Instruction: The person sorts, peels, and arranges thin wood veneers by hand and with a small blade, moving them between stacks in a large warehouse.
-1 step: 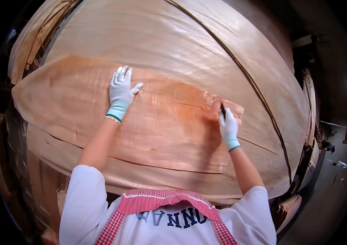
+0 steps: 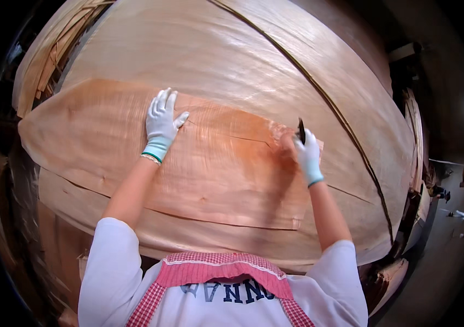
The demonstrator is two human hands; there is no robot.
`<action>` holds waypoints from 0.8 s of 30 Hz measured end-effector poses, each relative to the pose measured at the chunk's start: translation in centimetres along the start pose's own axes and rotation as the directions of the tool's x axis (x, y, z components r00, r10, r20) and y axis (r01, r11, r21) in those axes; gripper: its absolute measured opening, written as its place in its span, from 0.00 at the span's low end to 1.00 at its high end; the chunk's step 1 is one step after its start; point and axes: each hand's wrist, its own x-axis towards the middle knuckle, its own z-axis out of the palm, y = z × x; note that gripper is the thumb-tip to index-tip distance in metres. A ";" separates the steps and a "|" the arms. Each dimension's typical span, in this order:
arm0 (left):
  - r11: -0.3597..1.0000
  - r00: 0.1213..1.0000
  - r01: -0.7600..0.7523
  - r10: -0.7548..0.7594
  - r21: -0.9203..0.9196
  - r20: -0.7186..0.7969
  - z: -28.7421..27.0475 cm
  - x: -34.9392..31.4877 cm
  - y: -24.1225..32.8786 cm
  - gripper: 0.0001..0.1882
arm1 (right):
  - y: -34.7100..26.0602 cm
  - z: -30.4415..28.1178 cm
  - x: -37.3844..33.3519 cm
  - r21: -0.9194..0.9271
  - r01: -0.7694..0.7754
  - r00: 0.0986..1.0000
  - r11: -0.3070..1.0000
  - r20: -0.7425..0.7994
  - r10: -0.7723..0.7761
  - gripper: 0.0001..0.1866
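A reddish-tan sheet of wood veneer lies over larger, paler veneer sheets. My left hand, in a white glove with a pale blue cuff, rests flat on the upper part of the reddish sheet, fingers spread. Near that sheet's right end, my right hand, gloved the same way, is closed on a dark, narrow knife whose tip points away from me. The knife's lower part is hidden in my fist. A thin crack runs through the sheet between my hands, and a rough pale patch sits beside the knife.
A long dark strip crosses the pale sheets from the far middle to the right edge. Stacked veneer scraps stand at the far left, with more veneer edges at the right. Small litter lies on the floor at the right.
My right hand has shifted slightly away from me, and more of the knife shows above it, more upright. My left hand stays in place on the sheet.
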 end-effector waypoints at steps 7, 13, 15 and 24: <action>0.914 0.966 -0.257 0.254 0.315 0.052 0.0 -0.5 2.6 0.09 | -0.7 0.1 5.6 -0.202 -0.122 0.924 0.972 0.335 0.186 0.15; 0.885 0.972 -0.225 0.232 0.409 0.035 0.0 -1.8 3.4 0.08 | -0.7 1.5 4.5 0.062 -0.016 0.982 0.998 0.188 0.004 0.17; 0.894 0.976 -0.211 0.216 0.395 0.032 0.5 -2.3 3.2 0.11 | -1.1 1.4 4.9 -0.021 -0.036 0.949 0.999 0.314 0.041 0.18; 0.922 0.984 -0.180 0.168 0.344 0.065 -0.2 -2.0 3.9 0.13 | -3.6 0.0 3.3 -0.261 0.136 0.971 0.956 0.228 -0.076 0.09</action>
